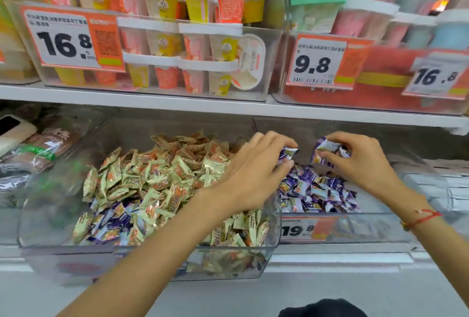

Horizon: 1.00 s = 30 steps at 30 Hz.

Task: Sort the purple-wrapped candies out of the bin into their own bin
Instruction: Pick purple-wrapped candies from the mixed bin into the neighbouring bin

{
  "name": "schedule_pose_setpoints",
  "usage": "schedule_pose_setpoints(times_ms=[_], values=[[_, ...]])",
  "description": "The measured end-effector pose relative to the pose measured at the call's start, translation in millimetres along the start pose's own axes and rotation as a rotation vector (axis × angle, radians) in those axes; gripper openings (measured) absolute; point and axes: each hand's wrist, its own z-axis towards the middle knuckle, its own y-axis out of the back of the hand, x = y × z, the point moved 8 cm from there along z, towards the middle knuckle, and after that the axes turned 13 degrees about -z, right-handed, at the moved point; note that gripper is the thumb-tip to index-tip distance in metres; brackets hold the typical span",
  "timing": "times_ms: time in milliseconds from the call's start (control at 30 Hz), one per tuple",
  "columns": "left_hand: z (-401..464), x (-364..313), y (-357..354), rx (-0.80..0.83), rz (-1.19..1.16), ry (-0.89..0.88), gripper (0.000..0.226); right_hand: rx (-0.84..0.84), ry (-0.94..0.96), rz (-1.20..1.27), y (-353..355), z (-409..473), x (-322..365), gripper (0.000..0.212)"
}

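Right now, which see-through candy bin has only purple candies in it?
The right bin, under both hands, holds only purple candies. The bigger left bin is mostly cream-and-orange candies with some purple mixed in.

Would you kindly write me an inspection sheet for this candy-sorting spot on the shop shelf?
Surface: white shelf carrying two clear bins side by side.
Job's things: mixed bin holds mostly cream-wrapped candies; some purple-wrapped candies remain near its front. Purple bin holds a sorted purple pile.
Clutter: brown packets in the bin to the left.
Grippers: left hand pinches one purple candy; right hand grips several purple candies; both are over the purple bin.
Cables: nothing seen.
Surroundings: upper shelf with cup desserts and price tags 16.8 and 9.8; red string on the right wrist.
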Motion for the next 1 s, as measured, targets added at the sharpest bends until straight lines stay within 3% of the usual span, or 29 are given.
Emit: schedule_pose_setpoints(times_ms=[67, 167, 233, 300, 433, 600, 700, 767, 900, 1000], values=[[25, -3, -33, 0.09, 0.138, -0.047, 0.034, 0.161, -0.032, -0.056, -24, 2, -24, 0.031], [44, 14, -74, 0.283, 0.296, 0.023, 0.049, 0.592, -0.003, 0.02, -65, -13, -34, 0.061], [47, 26, -83, 0.383, 0.339, 0.102, 0.066, 0.704, 0.022, 0.017, -73, -24, -34, 0.067], [45, 26, -70, 0.35, 0.336, 0.108, 0.067, 0.628, 0.047, 0.006, -67, -25, -32, 0.06], [8, 18, -8, 0.117, 0.242, 0.055, 0.047, 0.309, 0.111, 0.053, -30, -27, 1, 0.034], [-96, 34, 111, -0.394, 0.342, 0.108, 0.022, 0.079, 0.293, 0.317, 3, -36, 97, 0.02], [-165, 62, 173, -0.663, 0.429, 0.259, 0.023, 0.098, 0.433, 0.425, -7, -33, 171, 0.015], [-199, 85, 196, -0.727, 0.457, 0.401, 0.026, 0.167, 0.545, 0.408, -26, -28, 222, 0.014], [-228, 125, 204, -0.626, 0.463, 0.653, 0.038, 0.395, 0.855, 0.249, -82, -26, 315, 0.021], [-235, 131, 197, -0.585, 0.406, 0.714, 0.039, 0.558, 1.055, 0.139, -129, -39, 362, 0.029]])
